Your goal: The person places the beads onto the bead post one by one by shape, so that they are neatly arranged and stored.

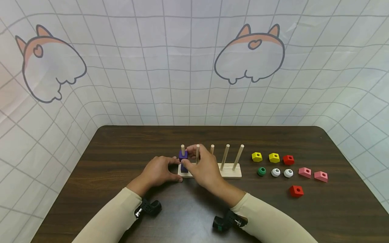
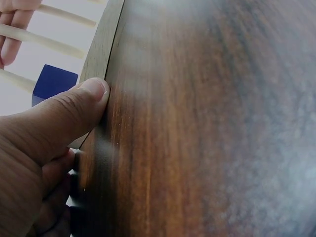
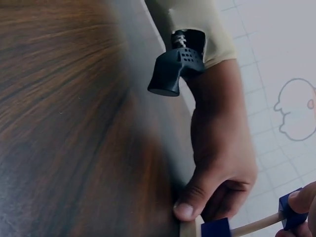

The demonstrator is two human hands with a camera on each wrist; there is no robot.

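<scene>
A pale wooden peg board (image 1: pixel 230 172) with several upright pegs lies on the table. Its left end is gripped by my left hand (image 1: pixel 158 171), the thumb (image 2: pixel 94 91) pressing on the front edge. One purple block (image 1: pixel 184 168) sits low on the leftmost peg, against the base. Higher on that same peg is a second purple block (image 3: pixel 291 211), apart from the lower one, with bare peg between them. My right hand (image 1: pixel 206 168) pinches this upper block between thumb and fingers, reaching in past the neighbouring peg (image 1: pixel 198 153).
Right of the board lie two yellow blocks (image 1: pixel 274 158), a green bead (image 1: pixel 261 171), two white beads (image 1: pixel 275 172) and two pink blocks (image 1: pixel 320 176). One red block (image 1: pixel 288 160) is beside the yellow ones, another red block (image 1: pixel 296 191) nearer the front. A patterned cloth (image 1: pixel 188 67) hangs behind.
</scene>
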